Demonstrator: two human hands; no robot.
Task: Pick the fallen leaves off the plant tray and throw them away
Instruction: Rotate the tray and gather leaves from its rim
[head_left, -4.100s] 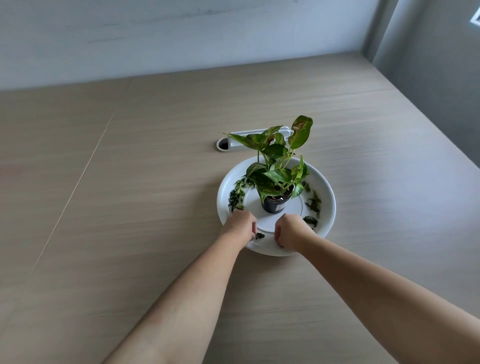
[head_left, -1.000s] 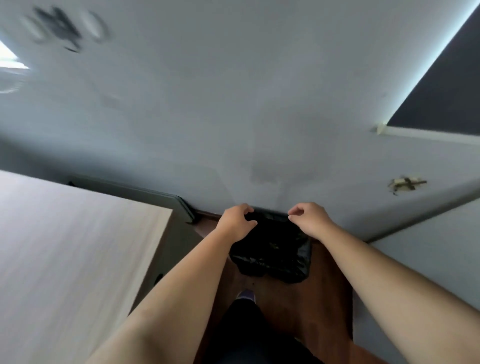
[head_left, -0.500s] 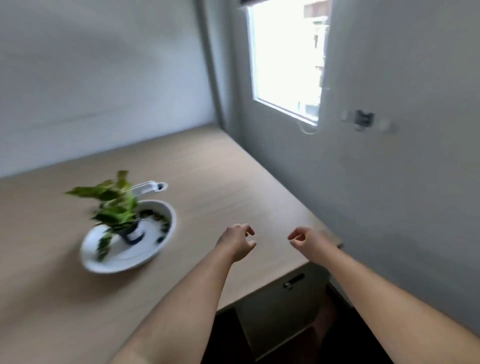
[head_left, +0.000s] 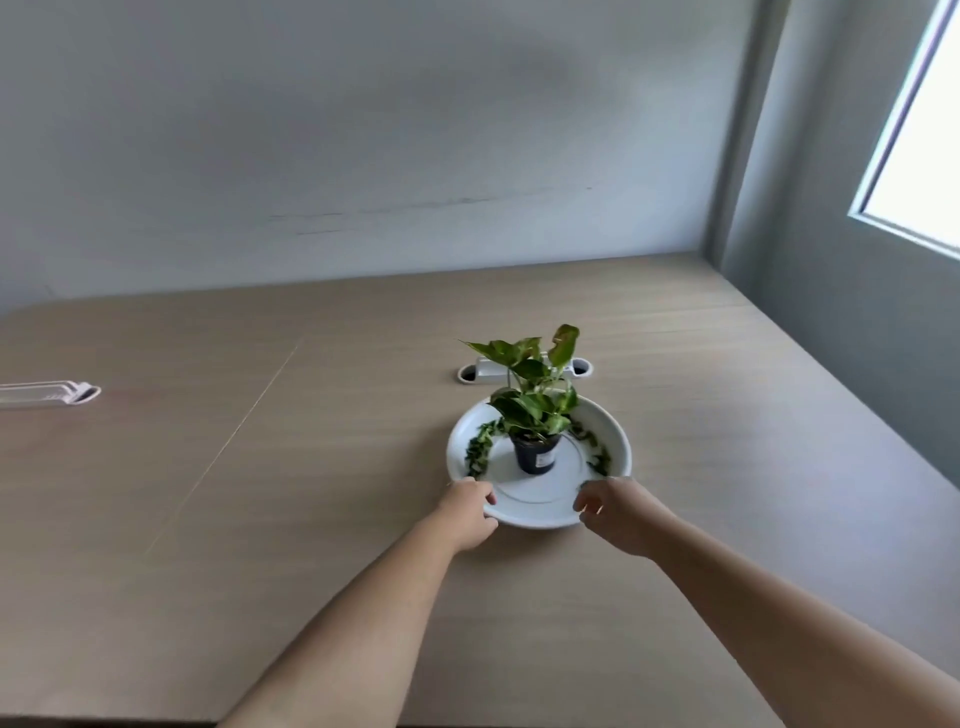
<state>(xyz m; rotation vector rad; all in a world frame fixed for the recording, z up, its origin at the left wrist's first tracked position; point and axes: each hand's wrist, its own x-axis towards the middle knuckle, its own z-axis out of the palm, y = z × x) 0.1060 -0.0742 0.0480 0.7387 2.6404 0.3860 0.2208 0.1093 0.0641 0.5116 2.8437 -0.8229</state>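
Leaves (head_left: 480, 453) remain in two strips along the tray (head_left: 535, 512) gutter, left and right of the pot (head_left: 536, 459). Left hand (head_left: 467, 514) loosely curled at the near rim, right hand (head_left: 615, 514) half-open, both empty. Advice: pinch nearest leaves first, steady the rim, avoid brushing the plant (head_left: 530, 400). Counter (head_left: 260, 519) beyond carries a grommet (head_left: 470, 373).
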